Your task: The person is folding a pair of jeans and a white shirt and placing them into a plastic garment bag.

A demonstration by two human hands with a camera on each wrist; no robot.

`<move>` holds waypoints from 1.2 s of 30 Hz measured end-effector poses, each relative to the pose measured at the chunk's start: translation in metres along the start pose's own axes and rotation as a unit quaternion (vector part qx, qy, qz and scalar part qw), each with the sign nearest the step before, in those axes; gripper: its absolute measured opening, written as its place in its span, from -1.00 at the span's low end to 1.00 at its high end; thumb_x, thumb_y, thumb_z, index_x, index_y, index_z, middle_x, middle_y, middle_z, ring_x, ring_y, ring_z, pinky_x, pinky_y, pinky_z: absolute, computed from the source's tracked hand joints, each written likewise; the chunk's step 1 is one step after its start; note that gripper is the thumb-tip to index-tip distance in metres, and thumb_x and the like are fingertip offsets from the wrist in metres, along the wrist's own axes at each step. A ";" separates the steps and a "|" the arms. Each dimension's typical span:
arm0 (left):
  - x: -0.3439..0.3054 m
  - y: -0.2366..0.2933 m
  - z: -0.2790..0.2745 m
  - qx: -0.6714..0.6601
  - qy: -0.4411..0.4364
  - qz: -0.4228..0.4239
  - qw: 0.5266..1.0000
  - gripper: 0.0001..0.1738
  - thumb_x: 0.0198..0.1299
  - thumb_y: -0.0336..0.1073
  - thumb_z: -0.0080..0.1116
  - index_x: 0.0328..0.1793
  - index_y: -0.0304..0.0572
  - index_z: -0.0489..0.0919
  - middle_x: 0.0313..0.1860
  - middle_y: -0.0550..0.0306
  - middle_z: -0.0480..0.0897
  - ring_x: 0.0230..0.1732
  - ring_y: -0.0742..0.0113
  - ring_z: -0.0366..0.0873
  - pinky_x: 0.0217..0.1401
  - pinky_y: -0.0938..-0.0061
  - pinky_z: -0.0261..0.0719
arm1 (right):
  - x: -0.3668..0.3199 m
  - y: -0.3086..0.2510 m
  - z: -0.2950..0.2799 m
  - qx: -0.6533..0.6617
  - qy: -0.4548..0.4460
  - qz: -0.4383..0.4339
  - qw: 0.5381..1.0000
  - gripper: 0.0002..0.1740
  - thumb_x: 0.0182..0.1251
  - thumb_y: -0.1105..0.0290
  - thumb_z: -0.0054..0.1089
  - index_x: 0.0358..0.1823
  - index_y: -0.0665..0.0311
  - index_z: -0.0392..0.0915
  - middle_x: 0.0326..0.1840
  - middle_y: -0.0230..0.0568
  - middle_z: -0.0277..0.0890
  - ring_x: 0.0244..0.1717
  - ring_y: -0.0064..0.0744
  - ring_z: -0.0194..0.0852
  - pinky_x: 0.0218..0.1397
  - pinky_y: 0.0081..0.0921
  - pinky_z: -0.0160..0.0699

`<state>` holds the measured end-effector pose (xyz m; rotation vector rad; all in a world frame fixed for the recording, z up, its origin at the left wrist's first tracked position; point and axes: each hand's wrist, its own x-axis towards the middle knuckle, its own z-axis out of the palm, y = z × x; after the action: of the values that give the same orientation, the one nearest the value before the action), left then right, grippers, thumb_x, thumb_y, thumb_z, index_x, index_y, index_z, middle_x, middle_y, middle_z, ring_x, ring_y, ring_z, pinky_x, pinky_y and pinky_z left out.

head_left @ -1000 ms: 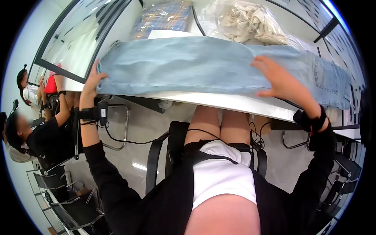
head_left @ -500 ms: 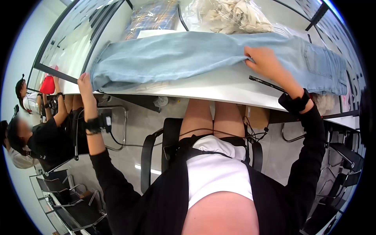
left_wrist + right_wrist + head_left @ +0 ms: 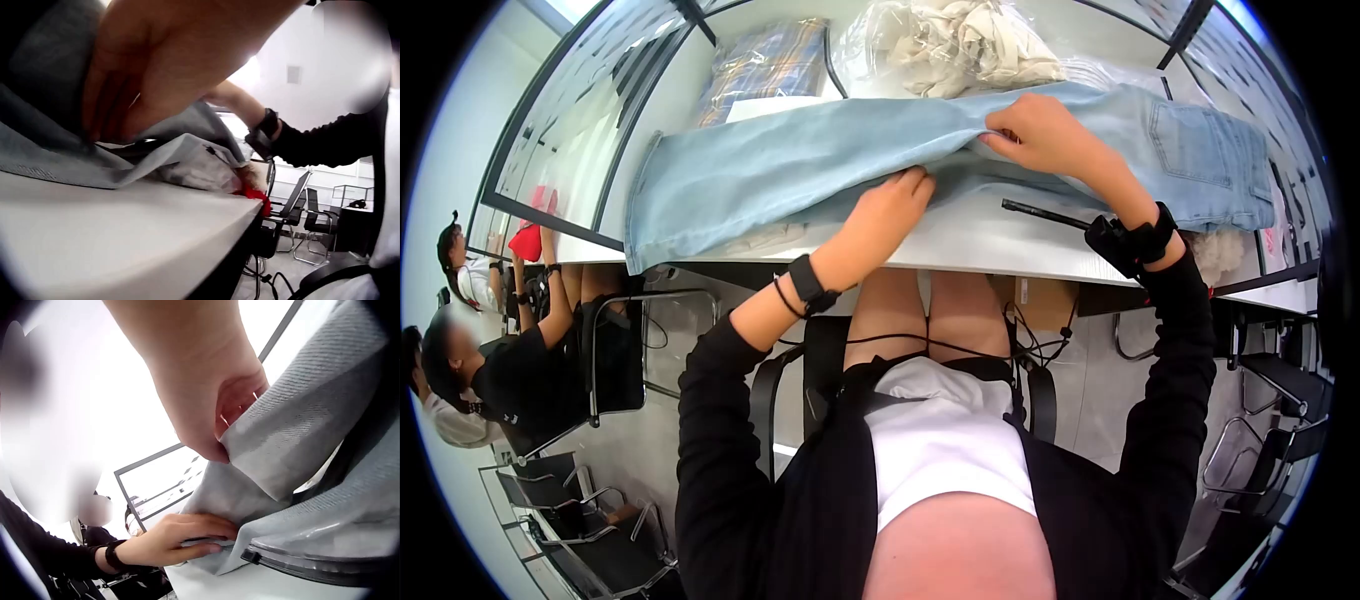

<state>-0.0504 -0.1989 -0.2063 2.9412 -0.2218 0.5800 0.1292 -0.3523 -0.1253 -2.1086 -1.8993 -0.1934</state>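
A pair of light blue jeans [image 3: 800, 150] lies lengthwise across the white table, waist and back pocket to the right, leg hem to the left. My right hand [image 3: 1045, 135] pinches the upper leg's near edge and holds it raised, which also shows in the right wrist view, where the lifted denim [image 3: 281, 437] hangs from thumb and fingers. Just left of it and lower, my left hand [image 3: 888, 215] grips the near edge of the denim at mid-leg. In the right wrist view the left hand [image 3: 178, 540] has its fingers over the cloth and its thumb below.
Behind the jeans are a plaid cloth in clear plastic [image 3: 770, 65] and a clear bag of beige cloth [image 3: 970, 45]. A black zip strip [image 3: 312, 565] edges clear plastic beneath the denim. Dark-framed panels [image 3: 560, 150] stand at the table's sides. Other people sit at the left.
My left hand has moved from the hem at the left end to mid-leg. The right hand, spread over the jeans at first, has taken the near edge, lifted it and shifted slightly left.
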 end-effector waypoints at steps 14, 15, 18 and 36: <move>0.021 -0.038 0.016 0.058 -0.086 0.072 0.992 -0.79 -0.03 -0.47 0.00 -0.22 -0.31 0.49 -0.45 -0.07 0.56 -0.39 0.14 0.55 -0.33 0.42 0.52 | 0.007 0.082 -0.012 0.102 -0.209 0.134 0.963 -0.73 0.27 0.24 -0.06 -0.33 0.31 0.50 -0.43 -0.29 0.49 -0.37 -0.44 0.44 -0.21 -0.49 0.40; 0.021 -0.036 0.011 0.065 -0.092 0.062 0.992 -0.79 -0.03 -0.46 0.01 -0.21 -0.30 0.49 -0.44 -0.05 0.56 -0.38 0.16 0.56 -0.34 0.44 0.52 | 0.004 0.085 -0.010 0.124 -0.198 0.138 0.962 -0.74 0.27 0.25 -0.06 -0.28 0.30 0.49 -0.38 -0.29 0.49 -0.32 -0.45 0.43 -0.16 -0.51 0.39; 0.021 -0.027 -0.004 0.087 -0.063 0.057 0.993 -0.79 -0.05 -0.43 0.02 -0.22 -0.27 0.48 -0.39 0.02 0.55 -0.36 0.23 0.55 -0.37 0.47 0.51 | -0.015 0.104 0.000 0.179 -0.167 0.154 0.957 -0.72 0.28 0.25 -0.06 -0.13 0.28 0.47 -0.24 -0.26 0.48 -0.19 -0.45 0.42 -0.07 -0.53 0.37; -0.042 0.014 -0.005 0.032 -0.040 0.032 0.998 -0.75 -0.08 -0.34 0.11 -0.25 -0.19 0.38 -0.26 0.06 0.43 -0.27 0.20 0.46 -0.22 0.42 0.49 | -0.035 0.109 0.026 0.178 -0.101 0.141 0.969 -0.76 0.27 0.36 0.00 -0.08 0.30 0.39 -0.13 -0.23 0.34 -0.08 -0.40 0.36 0.05 -0.51 0.30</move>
<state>-0.0933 -0.2067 -0.2168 3.0318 -0.3118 0.4852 0.2300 -0.3870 -0.1739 -2.1704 -1.5611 0.4072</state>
